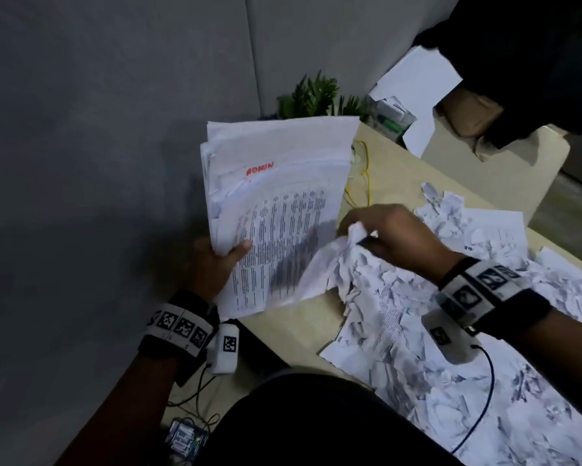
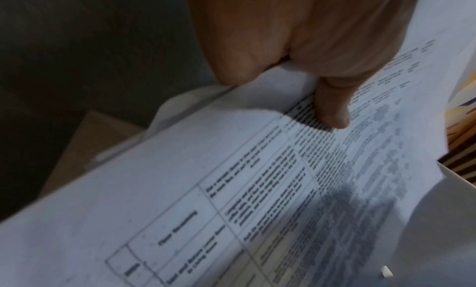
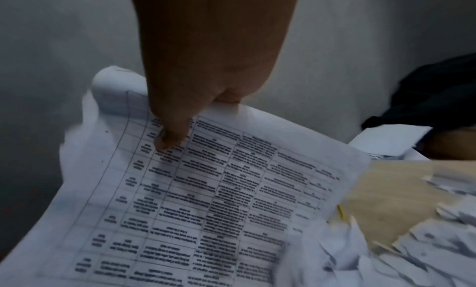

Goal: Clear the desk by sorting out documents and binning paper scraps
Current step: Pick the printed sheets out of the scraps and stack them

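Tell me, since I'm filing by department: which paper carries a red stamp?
The sheet near the top of the stack in the left hand; it reads "ADMIN" in red. The printed sheets and scraps on the desk show only black print.

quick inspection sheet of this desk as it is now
surface: light wooden desk, right part under paper.
job's things: document stack stamped ADMIN in red, held up; printed sheet lifted from the scraps.
clutter: torn paper scraps heaped across the desk.
grippers: left hand grips the stack; right hand pinches the sheet.
cables: yellow wire; black wrist cable.
surroundings: grey wall; green plant; cardboard box.
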### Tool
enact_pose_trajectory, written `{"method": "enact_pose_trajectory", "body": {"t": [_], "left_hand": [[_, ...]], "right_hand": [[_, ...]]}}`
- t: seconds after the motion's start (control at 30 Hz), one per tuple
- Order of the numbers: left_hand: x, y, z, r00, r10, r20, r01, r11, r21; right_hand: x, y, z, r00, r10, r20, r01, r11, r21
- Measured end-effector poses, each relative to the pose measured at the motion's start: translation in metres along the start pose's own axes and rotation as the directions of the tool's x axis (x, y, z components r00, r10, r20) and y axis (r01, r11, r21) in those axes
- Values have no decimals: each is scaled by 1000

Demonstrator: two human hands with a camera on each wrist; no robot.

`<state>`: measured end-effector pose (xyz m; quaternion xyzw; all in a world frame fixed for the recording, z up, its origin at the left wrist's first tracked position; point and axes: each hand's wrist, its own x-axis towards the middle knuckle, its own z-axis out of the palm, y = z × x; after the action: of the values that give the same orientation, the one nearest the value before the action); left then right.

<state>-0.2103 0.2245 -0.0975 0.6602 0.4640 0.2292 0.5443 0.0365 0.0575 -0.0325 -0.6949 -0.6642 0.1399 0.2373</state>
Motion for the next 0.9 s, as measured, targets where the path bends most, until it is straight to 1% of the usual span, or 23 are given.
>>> {"method": "enact_pose_trajectory", "body": {"t": [0.03, 0.07, 0.1, 0.13, 0.17, 0.2, 0.27, 0.33, 0.37, 0.43, 0.57, 0.63, 0.67, 0.7, 0.73, 0.77, 0.8, 0.83, 0.87, 0.9], "left_hand": [[-1, -1, 6, 1000, -12, 28, 12, 1000, -8], [-2, -3, 11, 998, -22, 55, 23, 999, -24], [-2, -2, 17, 996, -28, 82, 31, 999, -36], [-2, -2, 22, 994, -32, 101, 37, 998, -43], [-3, -1, 28, 992, -40, 121, 47, 998, -52], [-4, 0, 32, 990, -51, 134, 60, 996, -60], [-4, 2, 39, 986, -70, 149, 82, 994, -76], [-2, 5, 45, 982, -76, 170, 91, 993, -81], [0, 8, 48, 980, -71, 188, 88, 992, -84], [3, 16, 54, 974, -56, 219, 76, 994, -83], [15, 25, 69, 960, -78, 269, 90, 996, -30], [22, 30, 78, 947, -112, 302, 112, 994, 17], [27, 28, 83, 940, -136, 312, 127, 991, 50], [30, 28, 88, 933, -144, 330, 133, 990, 55], [33, 26, 94, 926, -148, 348, 129, 989, 79], [35, 25, 100, 919, -147, 365, 114, 987, 112], [36, 26, 106, 909, -165, 384, 116, 982, 147], [33, 32, 112, 896, -175, 408, 129, 982, 139], [30, 35, 118, 887, -190, 420, 159, 981, 109], [26, 38, 123, 877, -210, 432, 193, 978, 83]], "right_hand": [[-3, 1, -10, 992, 100, -82, -90, 990, 112], [-4, 1, -18, 966, 203, -163, -166, 963, 213], [-6, 3, -22, 919, 309, -245, -234, 927, 293], [-7, 6, -25, 855, 407, -322, -284, 886, 366], [-8, 9, -27, 777, 498, -386, -319, 840, 439], [-9, 13, -31, 701, 571, -427, -335, 792, 510], [-14, 20, -36, 585, 659, -474, -320, 724, 611], [-21, 25, -41, 494, 708, -505, -304, 685, 663], [-24, 27, -42, 462, 725, -511, -302, 670, 678], [-29, 29, -42, 425, 741, -519, -294, 656, 695], [-36, 41, -39, 404, 762, -506, -268, 627, 731], [-41, 49, -30, 404, 778, -480, -330, 614, 717], [-44, 53, -24, 414, 787, -457, -373, 604, 704], [-48, 59, -15, 422, 809, -409, -407, 573, 712], [-52, 62, -6, 432, 838, -333, -421, 514, 747], [-58, 65, 4, 424, 875, -234, -424, 421, 802], [-63, 67, 12, 402, 905, -139, -428, 319, 846], [-68, 69, 20, 369, 928, -60, -444, 233, 865], [-73, 70, 25, 354, 935, -11, -472, 188, 862], [-78, 71, 30, 351, 936, 8, -488, 175, 855]]}}
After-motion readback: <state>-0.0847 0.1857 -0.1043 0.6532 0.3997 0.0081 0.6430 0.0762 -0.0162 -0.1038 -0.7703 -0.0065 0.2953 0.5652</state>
